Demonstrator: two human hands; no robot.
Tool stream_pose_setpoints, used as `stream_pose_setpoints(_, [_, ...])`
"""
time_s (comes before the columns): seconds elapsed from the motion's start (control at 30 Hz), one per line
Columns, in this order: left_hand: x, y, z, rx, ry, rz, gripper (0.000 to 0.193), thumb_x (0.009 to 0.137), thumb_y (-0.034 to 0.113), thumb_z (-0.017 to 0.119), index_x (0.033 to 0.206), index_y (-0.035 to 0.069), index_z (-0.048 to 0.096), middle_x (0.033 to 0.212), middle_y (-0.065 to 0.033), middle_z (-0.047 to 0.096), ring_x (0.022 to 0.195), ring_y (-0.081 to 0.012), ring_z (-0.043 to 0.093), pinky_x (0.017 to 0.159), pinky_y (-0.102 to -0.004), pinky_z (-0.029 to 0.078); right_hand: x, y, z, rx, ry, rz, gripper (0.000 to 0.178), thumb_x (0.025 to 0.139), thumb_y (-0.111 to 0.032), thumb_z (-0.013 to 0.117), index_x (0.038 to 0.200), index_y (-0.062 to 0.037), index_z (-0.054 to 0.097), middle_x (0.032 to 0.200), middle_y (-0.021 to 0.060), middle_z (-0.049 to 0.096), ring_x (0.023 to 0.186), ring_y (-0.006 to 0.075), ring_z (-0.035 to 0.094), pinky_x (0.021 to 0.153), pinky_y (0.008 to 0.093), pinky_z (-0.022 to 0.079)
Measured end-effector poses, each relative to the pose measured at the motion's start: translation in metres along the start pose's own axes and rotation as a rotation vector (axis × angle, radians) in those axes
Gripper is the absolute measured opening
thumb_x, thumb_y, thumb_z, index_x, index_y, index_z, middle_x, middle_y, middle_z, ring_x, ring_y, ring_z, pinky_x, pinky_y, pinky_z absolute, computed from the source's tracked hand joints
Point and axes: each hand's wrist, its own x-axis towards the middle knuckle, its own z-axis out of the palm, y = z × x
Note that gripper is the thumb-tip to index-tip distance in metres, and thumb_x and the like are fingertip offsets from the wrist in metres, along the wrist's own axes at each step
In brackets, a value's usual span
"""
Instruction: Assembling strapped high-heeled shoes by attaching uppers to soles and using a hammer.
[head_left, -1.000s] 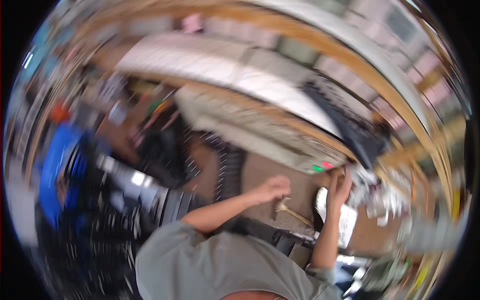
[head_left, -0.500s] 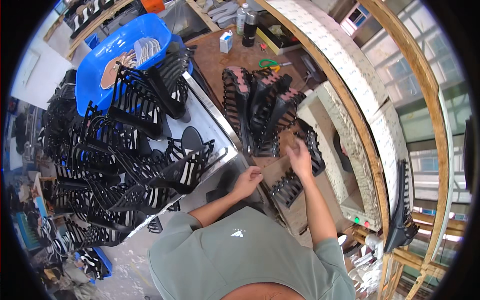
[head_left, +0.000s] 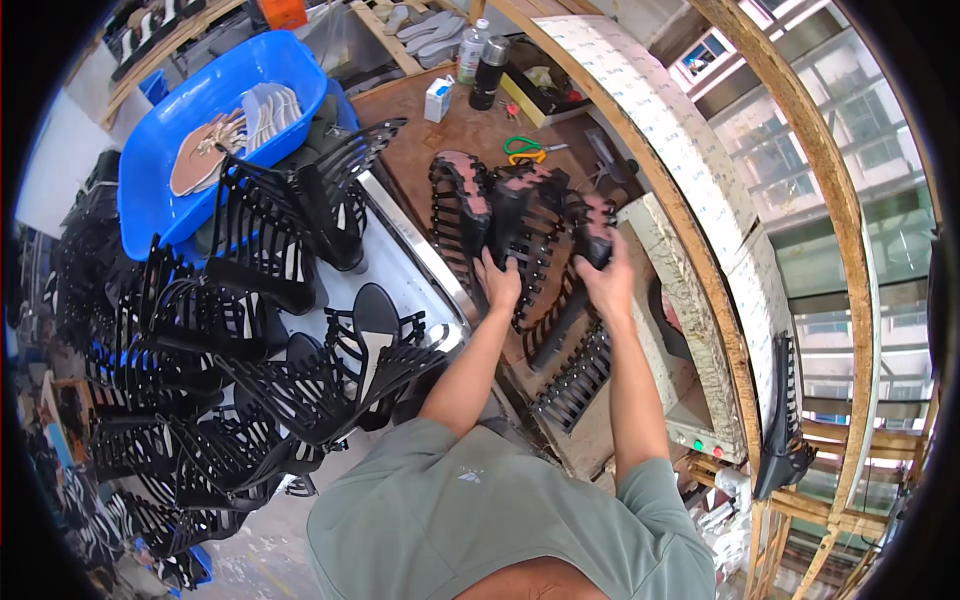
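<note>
Several black strappy sandals with pinkish patches on their soles lie on the brown worktable to the right. My right hand is closed on the rightmost strappy sandal, which is slightly blurred. My left hand is closed round the lower end of the middle strappy sandal, its thumb and fingers either side. Left of that hand lies another strappy sandal, close against the middle one. Below the right sandal, beside my right forearm, rests a black strapped piece.
A white-topped table at left carries a heap of black strappy sandals. Behind stands a blue basin with soles. Green-and-yellow scissors, a dark bottle and a small carton sit farther back. A pale machine housing borders the right.
My left hand has moved up and forward onto the middle sandal. My right hand has taken hold of the right sandal, now apart from the others. The view has shifted slightly.
</note>
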Motion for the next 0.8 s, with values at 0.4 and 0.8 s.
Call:
stream_pose_setpoints(0.4, [-0.043,0.033,-0.012,0.233,0.214,0.557,0.068,0.086,0.027,0.064,0.136,-0.008,0.032,0.143,-0.0355,0.023,0.133,-0.048,0.025,0.109,-0.0497,0.024,-0.234,0.07,-0.227,0.5,0.612,0.139,0.083,0.074,-0.028,0.078,0.14,-0.0006,0.035,0.126,0.0122,0.053,0.111,0.023,0.056,0.101,0.0344,0.043])
stream_pose_setpoints(0.8, [-0.053,0.012,0.149,-0.363,-0.726,-0.338,0.035,0.083,0.02,0.068,0.109,-0.001,0.056,0.094,-0.01,0.062,0.079,-0.0208,0.062,0.066,-0.0374,0.053,-0.318,0.221,-0.192,1.004,0.516,0.621,0.037,0.086,-0.006,0.062,0.121,-0.0003,0.052,0.1,0.0096,0.064,0.077,0.0181,0.065,0.058,0.0306,0.056])
